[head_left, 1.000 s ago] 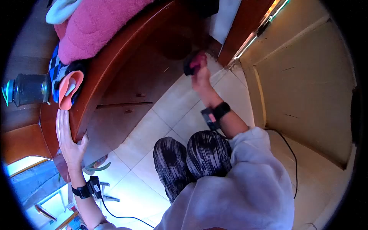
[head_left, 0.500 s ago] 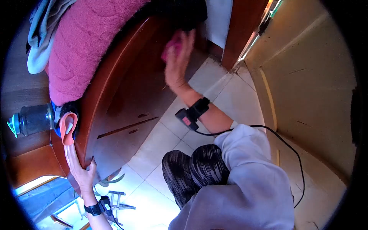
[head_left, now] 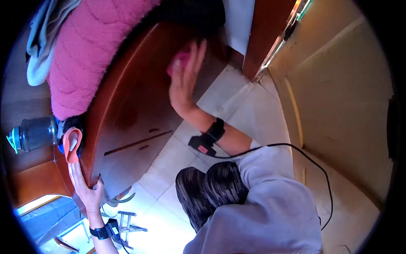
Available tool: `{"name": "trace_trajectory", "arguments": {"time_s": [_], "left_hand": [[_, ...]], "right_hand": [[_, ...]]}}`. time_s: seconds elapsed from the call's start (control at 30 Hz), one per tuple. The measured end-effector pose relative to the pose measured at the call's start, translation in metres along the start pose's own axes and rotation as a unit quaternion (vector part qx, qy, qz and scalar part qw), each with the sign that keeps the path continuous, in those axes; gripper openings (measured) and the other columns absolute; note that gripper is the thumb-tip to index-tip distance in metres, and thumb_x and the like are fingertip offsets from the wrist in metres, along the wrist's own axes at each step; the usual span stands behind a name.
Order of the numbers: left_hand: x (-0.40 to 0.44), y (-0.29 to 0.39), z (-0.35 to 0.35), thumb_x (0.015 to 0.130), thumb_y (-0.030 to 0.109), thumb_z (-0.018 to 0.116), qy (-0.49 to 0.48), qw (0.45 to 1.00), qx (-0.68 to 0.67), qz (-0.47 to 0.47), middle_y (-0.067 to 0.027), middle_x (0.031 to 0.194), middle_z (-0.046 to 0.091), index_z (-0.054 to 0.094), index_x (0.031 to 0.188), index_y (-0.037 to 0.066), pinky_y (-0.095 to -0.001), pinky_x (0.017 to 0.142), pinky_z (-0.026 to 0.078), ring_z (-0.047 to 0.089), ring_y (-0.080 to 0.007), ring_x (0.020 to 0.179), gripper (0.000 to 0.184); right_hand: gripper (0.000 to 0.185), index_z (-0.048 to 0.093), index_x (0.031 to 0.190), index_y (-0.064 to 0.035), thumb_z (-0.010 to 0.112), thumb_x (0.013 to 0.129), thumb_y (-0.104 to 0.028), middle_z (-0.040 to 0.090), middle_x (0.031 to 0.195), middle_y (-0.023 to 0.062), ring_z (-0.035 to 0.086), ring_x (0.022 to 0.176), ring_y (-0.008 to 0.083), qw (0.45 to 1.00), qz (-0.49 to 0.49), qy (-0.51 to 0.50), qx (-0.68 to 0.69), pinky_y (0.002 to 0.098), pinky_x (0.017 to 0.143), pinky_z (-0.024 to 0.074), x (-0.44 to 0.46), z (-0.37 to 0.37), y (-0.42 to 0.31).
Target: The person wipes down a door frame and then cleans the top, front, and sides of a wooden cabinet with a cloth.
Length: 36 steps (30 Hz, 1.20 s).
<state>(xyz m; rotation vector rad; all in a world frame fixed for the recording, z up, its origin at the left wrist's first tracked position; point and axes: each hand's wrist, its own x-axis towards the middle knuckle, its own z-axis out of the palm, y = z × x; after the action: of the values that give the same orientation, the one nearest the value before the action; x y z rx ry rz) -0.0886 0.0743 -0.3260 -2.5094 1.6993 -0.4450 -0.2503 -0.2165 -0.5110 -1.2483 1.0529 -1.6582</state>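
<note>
My right hand [head_left: 186, 80] presses a pink cloth [head_left: 178, 63] against the dark red wooden cabinet front [head_left: 139, 97]; the hand is a little blurred. At the left, my left hand [head_left: 86, 186] rests on the cabinet's top edge with fingers stretched out, its fingertips touching an orange object [head_left: 72, 146] that has a small white piece inside. Beside that lies a dark bottle [head_left: 38, 133] with a teal cap. A pink fluffy cloth [head_left: 89, 51] covers part of the top above it.
White tiles [head_left: 253, 110] cover the floor, and a tan panel [head_left: 342, 93] stands at the right. A black cable [head_left: 313, 158] runs from my right wrist. Near the lower left are a small stool [head_left: 127, 228] and green leaves [head_left: 122, 198]. Grey clothing [head_left: 44, 42] lies at the upper left.
My right hand has moved up and left with the pink cloth, from over the floor tiles onto the cabinet front. My left hand stays at the edge while the view has shifted.
</note>
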Motion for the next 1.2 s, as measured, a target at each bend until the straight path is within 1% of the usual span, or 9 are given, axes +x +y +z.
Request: {"name": "trace_trajectory", "arguments": {"time_s": [0.23, 0.47, 0.63, 0.8, 0.9, 0.97, 1.0, 1.07, 1.2], "left_hand": [[0.0, 0.001, 0.001, 0.064, 0.001, 0.06, -0.007, 1.0, 0.005, 0.008, -0.0144, 0.139, 0.036, 0.034, 0.136, 0.006, -0.042, 0.109, 0.02, 0.029, -0.0333, 0.131, 0.077], [0.0, 0.0, 0.002, 0.067, 0.012, 0.064, 0.0, 0.999, 0.04, 0.006, -0.0156, 0.138, 0.037, 0.034, 0.136, 0.011, -0.0461, 0.106, 0.026, 0.034, -0.0366, 0.127, 0.075], [-0.001, 0.002, 0.003, 0.066, 0.001, 0.06, -0.007, 1.0, 0.015, -0.017, -0.0129, 0.141, 0.034, 0.033, 0.137, 0.008, -0.0424, 0.11, 0.02, 0.027, -0.0317, 0.133, 0.076], [0.0, 0.0, 0.001, 0.067, 0.001, 0.06, -0.002, 1.0, 0.025, 0.015, -0.0128, 0.141, 0.034, 0.032, 0.137, 0.008, -0.0421, 0.11, 0.02, 0.027, -0.0319, 0.133, 0.076], [0.001, 0.0, 0.002, 0.066, 0.002, 0.061, 0.0, 0.999, 0.03, 0.019, -0.0135, 0.14, 0.034, 0.032, 0.137, 0.007, -0.0421, 0.11, 0.02, 0.027, -0.0322, 0.132, 0.076], [0.001, 0.0, 0.004, 0.066, 0.002, 0.061, 0.001, 0.999, 0.034, 0.01, -0.0139, 0.14, 0.034, 0.032, 0.137, 0.007, -0.042, 0.11, 0.02, 0.028, -0.0324, 0.132, 0.077], [0.002, 0.002, 0.003, 0.066, 0.005, 0.062, -0.001, 1.0, 0.029, 0.007, -0.0148, 0.139, 0.035, 0.033, 0.136, 0.008, -0.0429, 0.109, 0.021, 0.029, -0.0336, 0.131, 0.076], [0.002, 0.005, 0.002, 0.065, 0.008, 0.063, 0.001, 1.0, 0.029, 0.003, -0.0152, 0.138, 0.037, 0.035, 0.136, 0.01, -0.0436, 0.107, 0.023, 0.032, -0.0348, 0.129, 0.077], [0.001, 0.005, 0.001, 0.063, 0.009, 0.064, -0.006, 0.999, 0.045, -0.002, -0.0147, 0.138, 0.037, 0.035, 0.136, 0.01, -0.0433, 0.106, 0.027, 0.034, -0.0353, 0.128, 0.079]], "right_hand": [[0.055, 0.023, 0.139, -0.0038, 0.037, 0.094, -0.032, 0.019, 0.144, 0.0192, 0.022, 0.132, 0.034, 0.988, -0.115, 0.1, -0.016, 0.0417, 0.108, 0.015, 0.071, -0.004, 0.058], [0.05, 0.027, 0.137, -0.0026, 0.034, 0.097, -0.03, 0.029, 0.139, 0.0129, 0.033, 0.124, 0.0254, 0.946, 0.194, 0.234, 0.116, 0.0323, 0.106, 0.022, -0.003, -0.008, 0.235], [0.06, 0.015, 0.142, -0.0044, 0.031, 0.096, -0.039, 0.02, 0.146, 0.0163, 0.022, 0.133, 0.0302, 0.942, 0.324, 0.078, -0.029, 0.0358, 0.109, 0.0178, -0.054, -0.009, 0.132], [0.067, 0.021, 0.142, -0.0137, 0.035, 0.09, -0.053, 0.009, 0.148, 0.0171, 0.011, 0.136, 0.037, 0.998, 0.031, -0.031, 0.044, 0.053, 0.108, 0.008, -0.048, 0.009, 0.032], [0.056, 0.031, 0.137, -0.0161, 0.036, 0.091, -0.047, 0.013, 0.147, 0.0177, 0.012, 0.135, 0.0391, 0.952, -0.282, -0.03, -0.116, 0.0577, 0.106, 0.0076, 0.001, 0.009, 0.047], [0.057, 0.029, 0.138, -0.0151, 0.039, 0.09, -0.045, 0.017, 0.146, 0.0162, 0.015, 0.134, 0.0362, 0.987, -0.142, 0.023, -0.068, 0.0576, 0.107, 0.0067, 0.025, -0.001, 0.067], [0.042, 0.052, 0.12, -0.0088, 0.06, 0.083, -0.026, 0.051, 0.123, 0.0101, 0.046, 0.116, 0.0247, 0.969, 0.018, 0.192, 0.155, 0.038, 0.097, 0.0353, 0.067, -0.012, 0.085], [0.058, 0.028, 0.137, -0.0056, 0.046, 0.092, -0.038, 0.034, 0.136, 0.0134, 0.037, 0.12, 0.026, 0.984, -0.041, 0.128, 0.112, 0.0358, 0.103, 0.026, 0.056, -0.02, 0.134], [0.057, 0.025, 0.138, -0.005, 0.042, 0.094, -0.037, 0.029, 0.14, 0.0137, 0.034, 0.123, 0.0256, 0.949, 0.175, 0.195, 0.175, 0.037, 0.104, 0.0255, 0.002, -0.019, 0.22]]}}
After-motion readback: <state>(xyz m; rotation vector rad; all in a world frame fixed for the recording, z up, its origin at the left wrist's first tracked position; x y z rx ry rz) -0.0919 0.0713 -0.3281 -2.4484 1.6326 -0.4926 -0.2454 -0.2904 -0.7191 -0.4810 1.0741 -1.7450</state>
